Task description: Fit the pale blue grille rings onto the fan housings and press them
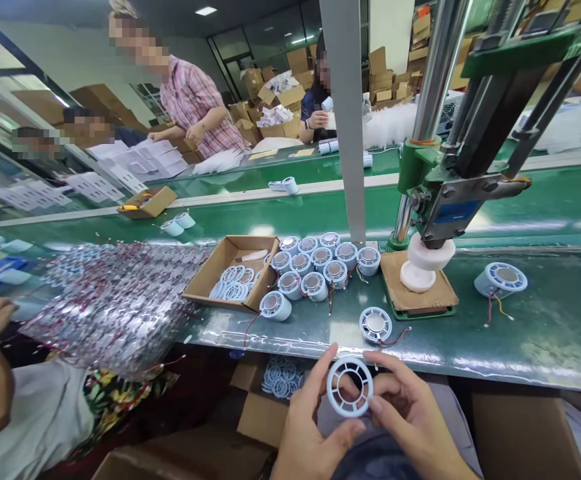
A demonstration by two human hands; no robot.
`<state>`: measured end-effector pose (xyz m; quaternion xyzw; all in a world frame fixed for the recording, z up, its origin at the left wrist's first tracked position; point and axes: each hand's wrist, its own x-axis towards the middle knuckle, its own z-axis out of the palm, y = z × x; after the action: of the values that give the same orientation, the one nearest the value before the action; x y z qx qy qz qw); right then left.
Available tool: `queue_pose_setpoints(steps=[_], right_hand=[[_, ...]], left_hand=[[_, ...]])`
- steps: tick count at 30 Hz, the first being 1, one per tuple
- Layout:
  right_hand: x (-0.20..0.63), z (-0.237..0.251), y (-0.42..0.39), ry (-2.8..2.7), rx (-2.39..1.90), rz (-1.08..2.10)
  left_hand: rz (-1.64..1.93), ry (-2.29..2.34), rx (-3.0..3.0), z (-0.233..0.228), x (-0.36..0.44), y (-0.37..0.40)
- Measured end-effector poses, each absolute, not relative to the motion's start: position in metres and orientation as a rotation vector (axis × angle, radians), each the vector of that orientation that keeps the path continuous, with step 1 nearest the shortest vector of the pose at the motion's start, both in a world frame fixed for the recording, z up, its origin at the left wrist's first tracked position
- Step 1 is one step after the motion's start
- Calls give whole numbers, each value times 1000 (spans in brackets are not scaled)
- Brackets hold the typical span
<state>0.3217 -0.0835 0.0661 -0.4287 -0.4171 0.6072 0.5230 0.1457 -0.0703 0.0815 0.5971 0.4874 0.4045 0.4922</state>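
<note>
Both hands pinch one white plastic ring (349, 385) by its rim: left hand (308, 427) thumb and fingers on its left edge, right hand (410, 417) on the right, keeping its spoked face in view (likely checking it). The ring is below the table edge, just in front of a lone speaker unit (375, 325); the press (426, 261) stands behind-right of that unit.

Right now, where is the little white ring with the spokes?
In the head view, the white ring is low in the middle, pinched between the left hand and right hand, just below the green table's near edge.
</note>
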Motion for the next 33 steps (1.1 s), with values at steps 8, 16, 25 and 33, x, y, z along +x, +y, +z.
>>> queue_pose_setpoints(steps=[8, 16, 25, 33], right_hand=[[322, 61, -93, -1077, -1023, 1403], [322, 63, -96, -1120, -964, 1361], [319, 70, -94, -979, -944, 1425], [319, 69, -92, -1085, -1006, 1328]], left_hand=[[970, 1264, 1632, 79, 139, -73], [945, 1242, 1712, 80, 132, -70], [925, 1320, 1678, 78, 133, -74], [918, 1377, 1644, 79, 132, -79]])
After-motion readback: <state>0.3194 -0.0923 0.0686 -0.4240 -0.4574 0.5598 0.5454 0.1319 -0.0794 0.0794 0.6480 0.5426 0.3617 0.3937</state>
